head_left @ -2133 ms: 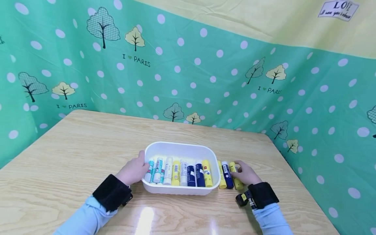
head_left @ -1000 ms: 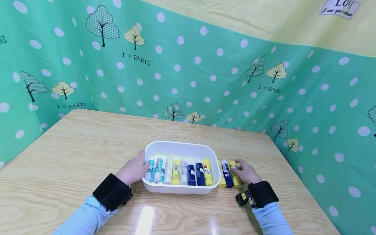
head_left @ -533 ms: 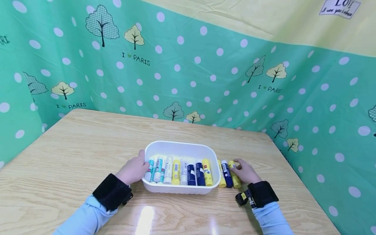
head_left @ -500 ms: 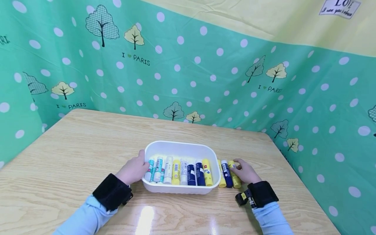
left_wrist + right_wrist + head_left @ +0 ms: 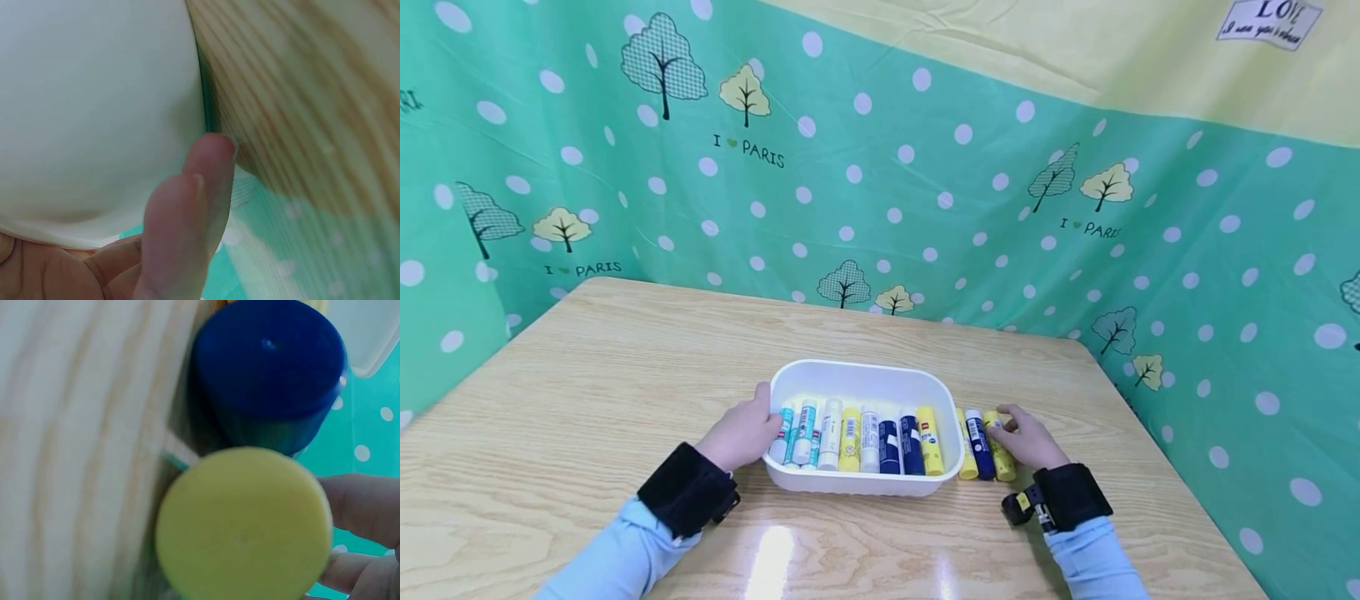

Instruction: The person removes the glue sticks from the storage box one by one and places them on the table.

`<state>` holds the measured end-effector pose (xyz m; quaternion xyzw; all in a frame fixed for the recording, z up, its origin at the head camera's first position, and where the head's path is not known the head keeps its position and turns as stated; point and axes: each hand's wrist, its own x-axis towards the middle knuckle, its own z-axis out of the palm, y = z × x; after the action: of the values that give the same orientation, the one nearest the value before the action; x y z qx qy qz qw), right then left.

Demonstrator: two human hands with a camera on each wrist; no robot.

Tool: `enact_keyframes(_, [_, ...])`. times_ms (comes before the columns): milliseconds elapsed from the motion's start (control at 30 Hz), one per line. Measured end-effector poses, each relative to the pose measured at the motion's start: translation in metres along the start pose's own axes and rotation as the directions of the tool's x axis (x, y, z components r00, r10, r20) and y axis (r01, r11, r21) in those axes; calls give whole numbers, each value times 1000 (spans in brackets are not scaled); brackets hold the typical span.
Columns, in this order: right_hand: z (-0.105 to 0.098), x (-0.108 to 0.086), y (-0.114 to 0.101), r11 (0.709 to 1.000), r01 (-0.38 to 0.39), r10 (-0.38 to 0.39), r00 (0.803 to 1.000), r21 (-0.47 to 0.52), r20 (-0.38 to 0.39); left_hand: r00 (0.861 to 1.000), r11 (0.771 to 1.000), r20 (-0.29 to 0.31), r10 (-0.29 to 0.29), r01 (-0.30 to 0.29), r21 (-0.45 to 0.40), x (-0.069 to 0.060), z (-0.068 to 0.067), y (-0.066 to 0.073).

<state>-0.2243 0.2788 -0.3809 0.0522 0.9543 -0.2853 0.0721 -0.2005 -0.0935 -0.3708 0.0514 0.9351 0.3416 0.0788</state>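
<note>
My left hand [image 5: 745, 432] grips the left end of a white plastic bin [image 5: 862, 482]; its fingers lie along the outer wall in the left wrist view. In the bin, glue sticks in teal, white, yellow [image 5: 849, 442] and navy lie side by side. Just outside its right wall are a yellow stick [image 5: 966, 454], a blue stick [image 5: 980, 450] with a white end, and a second yellow stick [image 5: 1004, 462]. My right hand [image 5: 1032, 437] touches this outer yellow stick. In the right wrist view, the fingertips rest against the side of its round yellow end [image 5: 244, 528], beside the blue one [image 5: 269, 362].
The wooden table [image 5: 647, 358] extends to the left, behind and in front of the bin. A green polka-dot curtain [image 5: 820, 217] with printed trees hangs along its back and sides. Black straps with small cameras wrap both wrists.
Compared with the oldest frame, the outer yellow stick lies slightly further left, closer alongside the blue one, and my right fingers have shifted with it. My left hand and the bin have barely moved.
</note>
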Motion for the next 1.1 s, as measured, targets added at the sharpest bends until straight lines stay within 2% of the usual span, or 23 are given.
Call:
enact_keyframes(533, [-3, -4, -2, 1000, 11, -11, 1000, -14, -20, 1000, 1000, -8, 12, -12, 8, 1, 1, -1])
enact_keyframes(667, [-7, -5, -4, 997, 55, -58, 995, -47, -82, 1000, 1000, -10, 12, -12, 11, 2, 1, -2])
enact_keyframes(733, [-9, -8, -7, 993, 105, -111, 985, -49, -136, 1000, 1000, -9, 11, -11, 11, 2, 1, -2])
enact_keyframes(800, [-11, -11, -11, 982, 186, -190, 959, -39, -211, 1000, 1000, -8, 9, -9, 11, 1, 1, -2])
enact_keyframes(867, [-12, -16, -17, 957, 287, -285, 911, -39, -298, 1000, 1000, -6, 8, -7, 8, 1, 1, -2])
enact_keyframes(967, [-14, -23, -29, 894, 444, -429, 802, -67, -416, 1000, 1000, -2, 7, -7, 2, 1, 1, -3])
enact_keyframes(1100, [-18, -34, -48, 794, 592, -568, 642, -137, -516, 1000, 1000, -6, 16, -16, -3, 2, 1, -2])
